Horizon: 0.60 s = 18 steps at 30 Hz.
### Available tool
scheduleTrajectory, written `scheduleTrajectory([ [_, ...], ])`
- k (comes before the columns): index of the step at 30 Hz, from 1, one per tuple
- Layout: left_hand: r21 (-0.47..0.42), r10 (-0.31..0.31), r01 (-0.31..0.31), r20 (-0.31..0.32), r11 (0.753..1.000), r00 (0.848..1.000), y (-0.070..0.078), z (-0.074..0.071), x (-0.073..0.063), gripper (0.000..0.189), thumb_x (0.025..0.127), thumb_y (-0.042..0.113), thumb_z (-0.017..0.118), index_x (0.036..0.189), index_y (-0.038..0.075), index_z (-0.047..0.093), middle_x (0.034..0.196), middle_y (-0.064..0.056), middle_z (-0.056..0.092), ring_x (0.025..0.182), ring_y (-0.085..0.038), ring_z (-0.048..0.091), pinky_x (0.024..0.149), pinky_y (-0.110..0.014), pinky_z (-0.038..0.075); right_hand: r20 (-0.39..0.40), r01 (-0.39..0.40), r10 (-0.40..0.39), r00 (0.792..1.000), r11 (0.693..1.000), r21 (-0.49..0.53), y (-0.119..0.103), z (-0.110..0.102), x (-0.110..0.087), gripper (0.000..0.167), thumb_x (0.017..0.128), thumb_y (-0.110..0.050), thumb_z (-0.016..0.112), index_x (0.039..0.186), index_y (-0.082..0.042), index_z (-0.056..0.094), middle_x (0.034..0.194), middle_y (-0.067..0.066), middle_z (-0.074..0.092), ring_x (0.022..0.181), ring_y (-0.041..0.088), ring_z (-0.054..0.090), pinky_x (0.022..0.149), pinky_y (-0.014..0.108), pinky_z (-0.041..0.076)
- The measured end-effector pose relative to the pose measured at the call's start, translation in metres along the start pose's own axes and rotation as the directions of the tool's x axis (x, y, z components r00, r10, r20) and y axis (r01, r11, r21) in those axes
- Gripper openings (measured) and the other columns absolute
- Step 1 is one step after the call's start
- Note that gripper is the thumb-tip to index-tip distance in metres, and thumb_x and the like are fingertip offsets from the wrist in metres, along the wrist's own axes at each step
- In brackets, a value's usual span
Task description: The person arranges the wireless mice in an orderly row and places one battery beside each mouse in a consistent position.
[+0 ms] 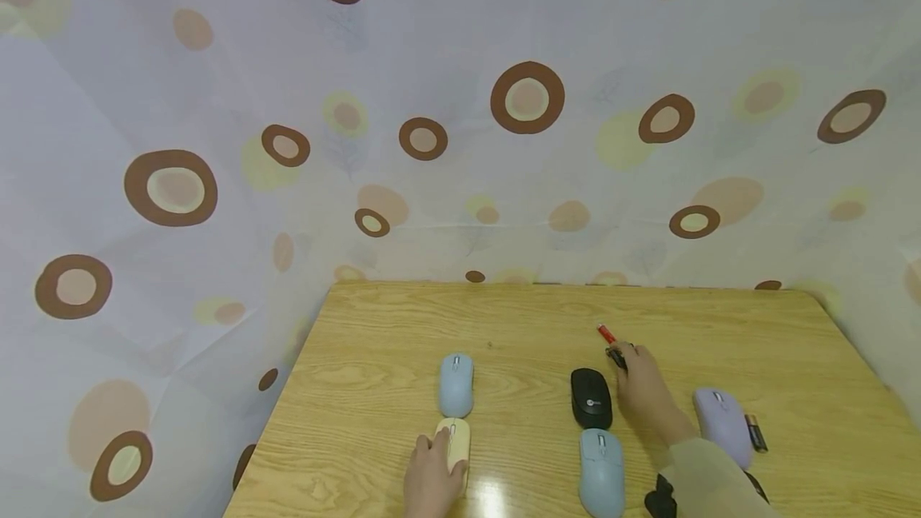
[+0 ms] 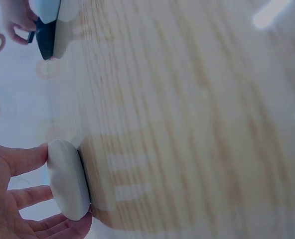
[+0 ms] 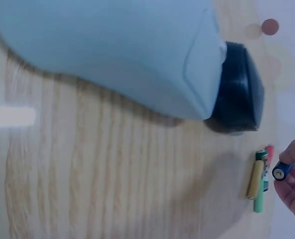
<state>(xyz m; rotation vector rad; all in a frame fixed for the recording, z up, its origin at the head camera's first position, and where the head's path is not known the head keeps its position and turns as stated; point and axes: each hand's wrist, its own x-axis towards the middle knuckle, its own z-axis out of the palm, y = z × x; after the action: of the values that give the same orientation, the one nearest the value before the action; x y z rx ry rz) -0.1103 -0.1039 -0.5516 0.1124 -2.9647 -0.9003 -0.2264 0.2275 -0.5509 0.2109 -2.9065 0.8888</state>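
My left hand grips a pale yellow computer mouse by its sides on the wooden table. In the left wrist view that mouse sits between the thumb and fingers. Farther back on the right, my right hand pinches a dark blue battery between thumb and fingers, its end facing the right wrist camera. Close beside it lie several batteries, among them a tan one, a light green one and a red one.
A light blue mouse lies just beyond the yellow one. Left of my right arm are a black mouse and another light blue mouse. To its right are a purple mouse and a black-and-copper battery. A patterned sheet hangs behind the table.
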Motion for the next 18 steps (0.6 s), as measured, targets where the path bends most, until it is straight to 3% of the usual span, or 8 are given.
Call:
scheduleTrajectory([
  [7,-0.009,-0.007,0.007,0.001,1.0,1.0,0.0,0.001,0.0,0.051,0.071,0.02,0.077,0.114,-0.001,0.058,0.084,-0.011,0.049,0.071,-0.021,0.05,0.054,-0.035,0.044,-0.05,-0.097,0.102,0.994,0.991,0.093,-0.012,-0.013,-0.001,0.038,0.081,0.004,0.054,0.119,0.008,0.046,0.096,0.031,0.049,0.078,0.032,0.051,0.06,0.038,0.045],
  [13,-0.004,-0.012,0.012,-0.002,1.0,1.0,0.0,0.001,0.0,0.051,0.071,0.02,0.077,0.114,-0.001,0.058,0.084,-0.012,0.048,0.071,-0.022,0.05,0.054,-0.036,0.045,-0.018,-0.186,0.194,0.981,0.963,0.196,-0.021,-0.021,-0.008,0.04,0.08,0.003,0.056,0.117,0.012,0.045,0.086,0.025,0.054,0.072,0.028,0.054,0.051,0.029,0.044],
  [18,-0.001,-0.014,0.014,-0.009,1.0,1.0,0.0,0.001,0.0,0.051,0.07,0.02,0.077,0.114,0.0,0.059,0.084,-0.012,0.048,0.072,-0.022,0.05,0.054,-0.037,0.045,0.022,-0.256,0.257,0.966,0.946,0.201,-0.02,-0.019,-0.014,0.04,0.08,-0.001,0.058,0.116,0.013,0.046,0.082,0.021,0.055,0.067,0.023,0.052,0.051,0.027,0.041],
])
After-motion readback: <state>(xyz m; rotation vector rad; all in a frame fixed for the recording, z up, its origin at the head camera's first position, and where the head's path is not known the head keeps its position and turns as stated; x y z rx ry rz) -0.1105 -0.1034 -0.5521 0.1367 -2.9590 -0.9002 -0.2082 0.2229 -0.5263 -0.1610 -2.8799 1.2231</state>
